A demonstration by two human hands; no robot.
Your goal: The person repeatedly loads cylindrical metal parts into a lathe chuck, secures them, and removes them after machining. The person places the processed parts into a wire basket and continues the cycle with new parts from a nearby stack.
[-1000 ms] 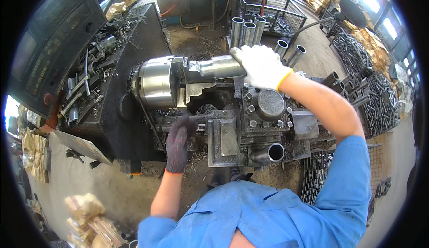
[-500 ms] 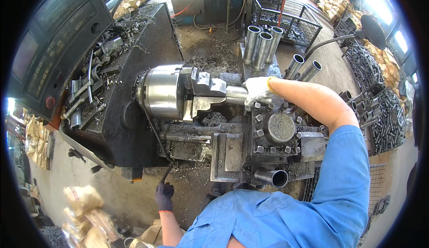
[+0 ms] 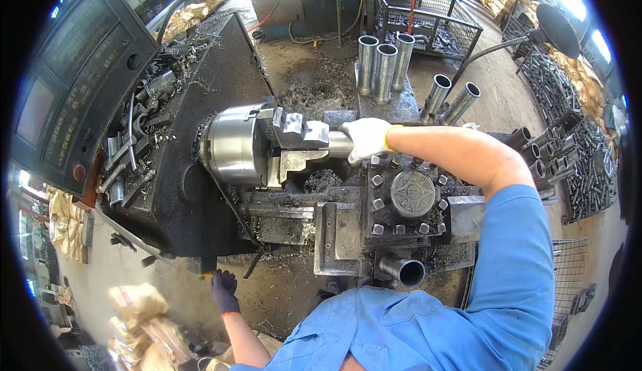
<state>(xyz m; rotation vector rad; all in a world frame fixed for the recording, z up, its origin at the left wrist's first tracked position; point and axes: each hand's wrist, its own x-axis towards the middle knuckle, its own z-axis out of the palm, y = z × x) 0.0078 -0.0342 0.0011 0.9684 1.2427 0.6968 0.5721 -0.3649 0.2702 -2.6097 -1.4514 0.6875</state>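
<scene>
A short metal tube point(image 3: 340, 144) lies level between the stepped jaws point(image 3: 299, 130) of a lathe chuck point(image 3: 235, 145). Around its right end is my right hand point(image 3: 368, 140), in a white glove, with the fingers closed on it. My left hand point(image 3: 225, 292), in a dark glove, is low on the left in front of the machine. It appears empty, with its fingers loosely apart. Nearest to it hangs a black lever point(image 3: 253, 264), which the hand does not touch. The square tool post point(image 3: 410, 194), ringed with bolts, stands just below my right forearm.
Several upright metal tubes point(image 3: 385, 70) stand behind the tool post. A larger tube point(image 3: 409, 272) projects toward me from the carriage. On the left are a control panel point(image 3: 70, 97) and scattered tools; a lamp point(image 3: 557, 31) and stacked tubes are on the right.
My left hand has come off the black lever and moved left. My right hand stays on the tube, with the whole view shifted slightly.
</scene>
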